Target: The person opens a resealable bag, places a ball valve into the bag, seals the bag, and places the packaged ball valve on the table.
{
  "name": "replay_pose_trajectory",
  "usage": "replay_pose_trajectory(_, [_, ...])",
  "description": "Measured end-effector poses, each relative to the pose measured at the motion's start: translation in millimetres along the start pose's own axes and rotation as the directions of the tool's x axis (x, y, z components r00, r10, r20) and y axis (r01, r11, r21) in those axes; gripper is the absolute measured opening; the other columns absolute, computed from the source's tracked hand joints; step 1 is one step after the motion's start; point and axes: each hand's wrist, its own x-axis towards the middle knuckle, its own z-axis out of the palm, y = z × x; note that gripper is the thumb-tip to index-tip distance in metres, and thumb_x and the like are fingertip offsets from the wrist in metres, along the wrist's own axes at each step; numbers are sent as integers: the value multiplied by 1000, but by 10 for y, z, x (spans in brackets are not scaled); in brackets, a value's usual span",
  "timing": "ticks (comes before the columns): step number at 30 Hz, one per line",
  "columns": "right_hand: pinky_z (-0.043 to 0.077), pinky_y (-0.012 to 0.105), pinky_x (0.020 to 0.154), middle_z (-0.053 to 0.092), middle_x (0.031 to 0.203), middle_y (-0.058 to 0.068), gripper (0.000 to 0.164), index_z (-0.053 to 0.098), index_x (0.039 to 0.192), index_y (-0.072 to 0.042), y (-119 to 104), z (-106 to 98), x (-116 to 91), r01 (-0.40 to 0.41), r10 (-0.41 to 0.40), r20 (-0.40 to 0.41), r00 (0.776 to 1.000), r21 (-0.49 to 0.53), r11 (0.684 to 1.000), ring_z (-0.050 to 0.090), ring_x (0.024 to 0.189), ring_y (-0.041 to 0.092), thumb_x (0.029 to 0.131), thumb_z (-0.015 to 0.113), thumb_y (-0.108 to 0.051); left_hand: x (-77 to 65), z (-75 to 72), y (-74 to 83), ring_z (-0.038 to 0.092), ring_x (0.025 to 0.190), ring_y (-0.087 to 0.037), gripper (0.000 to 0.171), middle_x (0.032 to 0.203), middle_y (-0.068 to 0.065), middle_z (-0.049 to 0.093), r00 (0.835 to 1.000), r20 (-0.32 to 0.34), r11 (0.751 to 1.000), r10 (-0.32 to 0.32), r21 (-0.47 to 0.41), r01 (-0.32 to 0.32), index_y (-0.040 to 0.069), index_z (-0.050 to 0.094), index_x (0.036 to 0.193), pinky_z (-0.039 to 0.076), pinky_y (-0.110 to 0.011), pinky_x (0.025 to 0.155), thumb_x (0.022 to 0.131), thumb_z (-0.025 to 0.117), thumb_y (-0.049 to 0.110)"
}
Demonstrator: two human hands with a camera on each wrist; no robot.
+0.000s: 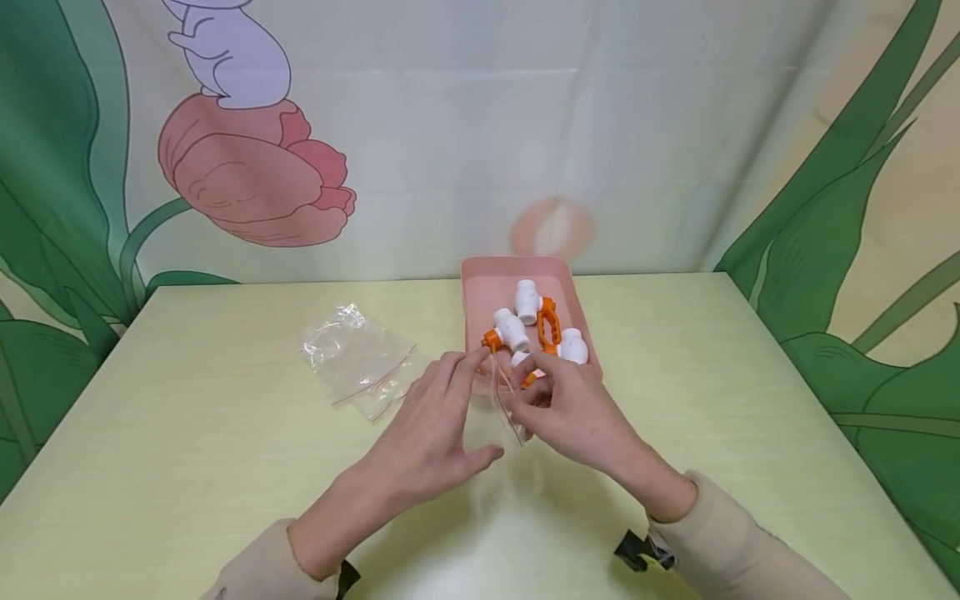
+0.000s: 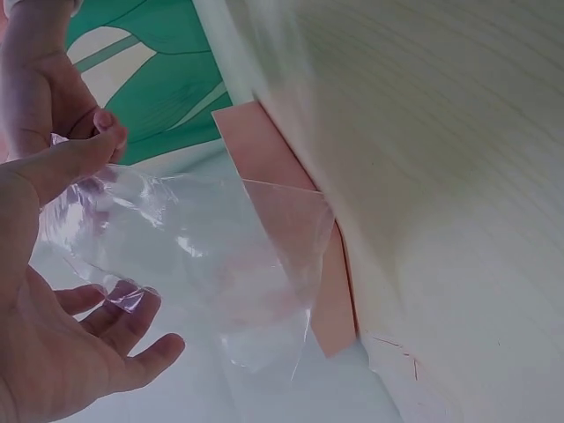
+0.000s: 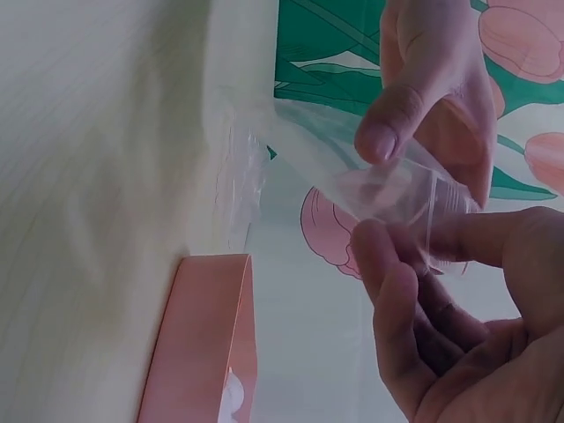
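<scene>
A clear plastic zip bag [image 2: 256,264] hangs between the two hands, above the table in front of the tray. My right hand [image 1: 573,408] pinches the bag near its zip edge between thumb and fingers, as the right wrist view shows. My left hand [image 1: 431,433] is beside the bag with its thumb spread away from loosely straight fingers. Some left fingertips [image 2: 128,295] touch the plastic; whether they are inside the bag I cannot tell. White valves with orange handles, such as the rear one [image 1: 527,302], lie in a pink tray [image 1: 517,267], partly hidden by my right hand.
More clear zip bags [image 1: 356,354] lie flat on the pale table [image 1: 225,467], left of the tray. The tray stands near the table's back edge, before a printed curtain [image 1: 450,167]. Dark straps [image 1: 643,552] show under the sleeves.
</scene>
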Motion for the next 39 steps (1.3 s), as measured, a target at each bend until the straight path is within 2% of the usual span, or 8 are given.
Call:
replay_pose_trajectory(4, [51, 28, 67, 63, 82, -3, 29, 59, 99, -9, 8, 18, -4, 155, -174, -113, 978, -160, 975, 61, 72, 12, 85, 85, -9, 6, 7, -8, 50, 121, -31, 102, 136, -14, 50, 1000, -8, 1000, -2, 28, 2, -1, 38, 152, 45, -50, 102, 72, 94, 31])
replay_pose_trajectory(7, [45, 28, 66, 57, 79, 0, 26, 63, 91, -9, -13, 8, 2, 214, -251, -148, 957, -227, 950, 52, 71, 14, 81, 87, -7, 5, 10, -6, 51, 120, -31, 102, 134, -13, 49, 1000, -13, 998, -6, 68, 7, 0, 38, 152, 46, -51, 100, 72, 94, 32])
replay_pose_trajectory(10, [46, 26, 59, 60, 76, -3, 18, 70, 87, -9, -44, -13, 8, 193, -216, -114, 970, -180, 964, 52, 67, 14, 82, 86, -4, 3, 11, 2, 51, 122, -32, 101, 135, -14, 49, 1000, -13, 992, -3, 125, 4, 1, 39, 151, 45, -52, 101, 73, 94, 33])
replay_pose_trajectory(14, [51, 26, 58, 65, 75, -6, 10, 77, 90, -7, -77, -35, 30, 110, -120, -62, 991, -141, 984, 58, 65, 12, 84, 85, -8, -4, 11, 20, 51, 125, -36, 100, 137, -17, 49, 1000, -15, 974, 21, 227, -17, 1, 40, 150, 42, -54, 103, 73, 94, 34])
replay_pose_trajectory(18, [53, 28, 54, 69, 75, -6, 12, 79, 95, -6, -92, -46, 44, 37, -43, -48, 998, -111, 993, 63, 61, 12, 86, 85, -11, -19, 18, 42, 53, 123, -37, 100, 136, -19, 50, 999, -15, 953, 43, 302, -36, 1, 41, 150, 42, -54, 102, 72, 95, 33])
replay_pose_trajectory(22, [56, 30, 51, 74, 77, -1, 15, 79, 102, -3, -87, -49, 42, 3, -3, -11, 1000, -20, 1000, 68, 58, 13, 88, 82, -9, -29, 26, 59, 53, 122, -36, 101, 135, -18, 50, 999, -13, 941, 46, 337, -39, 1, 41, 150, 42, -54, 102, 71, 96, 33])
replay_pose_trajectory(31, [59, 27, 75, 77, 94, 5, 19, 78, 107, 2, -97, -38, 59, 14, -15, 36, 999, 32, 999, 74, 87, 16, 89, 80, -2, -36, 34, 79, 53, 121, -35, 99, 133, -17, 51, 998, -24, 939, 58, 341, -47, 1, 43, 148, 42, -54, 101, 70, 95, 33])
replay_pose_trajectory(39, [60, 28, 68, 76, 96, 10, 22, 73, 114, 5, -61, 39, 50, -28, 24, 40, 999, 99, 995, 75, 82, 18, 91, 73, 4, -31, 47, 71, 54, 119, -35, 98, 135, -17, 52, 998, -31, 959, 51, 279, -41, 1, 43, 149, 44, -53, 100, 72, 95, 34])
